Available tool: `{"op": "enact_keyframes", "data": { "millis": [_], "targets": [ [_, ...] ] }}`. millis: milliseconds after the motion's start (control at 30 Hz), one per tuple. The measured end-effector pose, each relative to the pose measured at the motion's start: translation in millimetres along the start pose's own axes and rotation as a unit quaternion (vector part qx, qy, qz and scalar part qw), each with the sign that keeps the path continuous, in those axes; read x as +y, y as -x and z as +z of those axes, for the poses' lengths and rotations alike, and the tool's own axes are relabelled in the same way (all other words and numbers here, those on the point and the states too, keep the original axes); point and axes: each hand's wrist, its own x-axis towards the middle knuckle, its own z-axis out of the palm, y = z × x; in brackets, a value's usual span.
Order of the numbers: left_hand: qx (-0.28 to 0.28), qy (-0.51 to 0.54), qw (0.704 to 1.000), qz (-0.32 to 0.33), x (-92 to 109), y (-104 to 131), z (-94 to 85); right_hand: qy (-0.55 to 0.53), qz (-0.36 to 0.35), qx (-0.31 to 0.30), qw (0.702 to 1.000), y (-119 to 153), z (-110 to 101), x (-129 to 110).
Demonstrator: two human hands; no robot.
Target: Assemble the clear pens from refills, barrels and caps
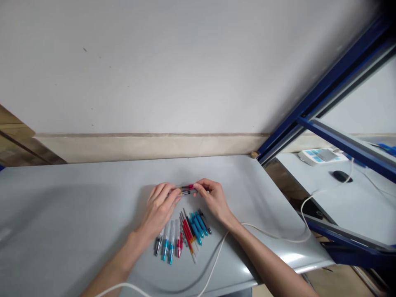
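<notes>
My left hand (162, 202) is closed around the left ends of some slim pen parts above the table. From its fingers a dark pen part with a black end (185, 192) sticks out to the right. My right hand (213, 199) pinches the red end of a pen piece (189, 187) that spans the gap between both hands. Below them lie clear pen barrels (167, 237) with blue, black and red ends. Beside these are red and dark ink refills (187, 233), then several blue pen parts (198, 225) and a dark one (204, 221). The fingers hide part of the held pieces.
A white cable (216, 258) runs over the grey table (77, 214) and under my right forearm. A blue metal frame (321, 86) stands at the right. Beyond it, a second table holds a black mouse (341, 176) and a white power strip (321, 156). A wall closes off the back.
</notes>
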Motion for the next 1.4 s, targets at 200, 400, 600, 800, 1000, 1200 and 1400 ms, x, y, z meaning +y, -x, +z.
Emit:
{"op": "enact_keyframes", "data": {
  "millis": [200, 400, 600, 800, 1000, 1200, 1400],
  "targets": [
    [0.01, -0.009, 1.0, -0.027, -2.7, 1.2, -2.3, -0.038, 0.015, -0.076, 0.996, 4.2, 3.4, -4.5],
    [-0.011, 0.004, 0.998, -0.057, -1.4, 2.1, 2.7, 0.032, -0.084, -0.057, 0.994, 4.4, 1.4, -1.8],
    [-0.015, 0.04, 0.997, -0.071, 1.0, 3.5, 1.1, 0.06, -0.161, -0.028, 0.985, 8.4, 5.2, 1.0],
    [-0.013, 0.014, 0.998, -0.062, -7.6, 5.2, 4.1, 0.114, -0.24, -0.03, 0.964, 8.8, 6.7, 8.9],
    [-0.02, 0.075, 0.993, -0.087, -10.5, 6.3, 6.7, 0.154, -0.317, -0.032, 0.935, 9.1, 5.0, 10.9],
    [-0.02, 0.067, 0.993, -0.091, -12.0, 6.7, 1.8, 0.187, -0.326, -0.063, 0.924, 8.7, 2.1, 3.5],
    [-0.026, 0.008, 0.998, -0.064, -9.1, 6.6, 0.1, 0.218, -0.289, -0.091, 0.928, 6.6, 3.4, 1.8]
  ]
}}
